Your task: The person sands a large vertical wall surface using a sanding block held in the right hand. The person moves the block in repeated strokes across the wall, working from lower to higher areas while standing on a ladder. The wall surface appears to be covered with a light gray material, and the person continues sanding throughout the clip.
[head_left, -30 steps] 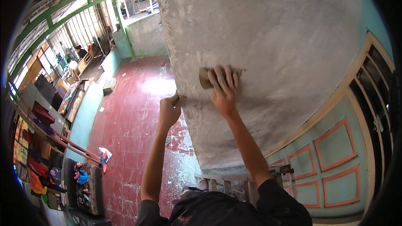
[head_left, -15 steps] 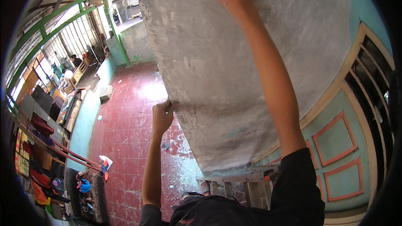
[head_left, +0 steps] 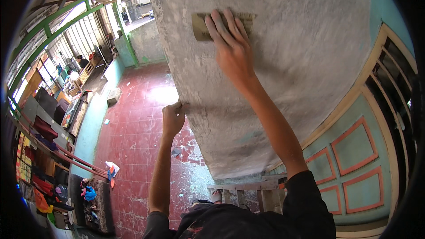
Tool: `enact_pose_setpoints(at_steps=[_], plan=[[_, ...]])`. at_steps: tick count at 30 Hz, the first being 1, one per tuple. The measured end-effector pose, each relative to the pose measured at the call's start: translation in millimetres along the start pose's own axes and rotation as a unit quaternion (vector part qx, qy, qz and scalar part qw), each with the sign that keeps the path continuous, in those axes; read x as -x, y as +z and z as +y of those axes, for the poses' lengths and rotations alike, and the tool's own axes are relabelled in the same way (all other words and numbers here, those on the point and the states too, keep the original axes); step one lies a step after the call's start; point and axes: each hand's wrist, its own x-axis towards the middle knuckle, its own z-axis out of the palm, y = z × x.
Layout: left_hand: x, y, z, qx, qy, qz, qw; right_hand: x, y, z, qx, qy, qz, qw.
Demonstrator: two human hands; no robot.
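A rough grey plastered wall [head_left: 305, 48] fills the middle and upper right. Flat against its upper part lies a folded olive-brown sheet of sandpaper [head_left: 201, 28] with print on its back. My right hand [head_left: 233, 51] presses this sheet to the plaster with fingers stretched over it; the sheet's left end sticks out past the fingertips. Lower down, my left hand [head_left: 173, 118] is closed at the wall's left edge, thumb and fingers pinching the corner.
Below me is a wooden ladder [head_left: 252, 186], with my foot [head_left: 216, 196] beside it. Red tiles [head_left: 137, 141] cover the floor, whitish with dust near the wall. A green panelled door [head_left: 349, 163] stands at right. Clutter [head_left: 48, 186] lines the left, where a person [head_left: 82, 62] sits farther off.
My right hand has come down the wall from the top edge of the picture, bringing the sandpaper into view. My left hand keeps its place at the wall's edge.
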Motion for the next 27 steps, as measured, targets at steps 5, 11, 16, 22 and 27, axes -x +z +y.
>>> enact_pose_setpoints(at_steps=[5,11,16,22,27], plan=[[5,5,15,0.025,0.026,0.038,0.999,42,4,-8,0.005,0.027,-0.013,1.000],[5,6,7,-0.013,-0.004,0.016,1.000,-17,-4,1,0.013,0.022,0.033,0.999],[8,11,12,0.007,-0.023,0.038,0.999,31,1,-5,-0.001,0.027,0.019,0.999],[10,17,1,0.024,-0.006,0.055,0.998,-26,3,3,0.011,0.032,0.076,0.997],[11,15,2,-0.001,-0.014,0.050,0.999,58,2,-4,-0.006,0.040,0.010,0.999]])
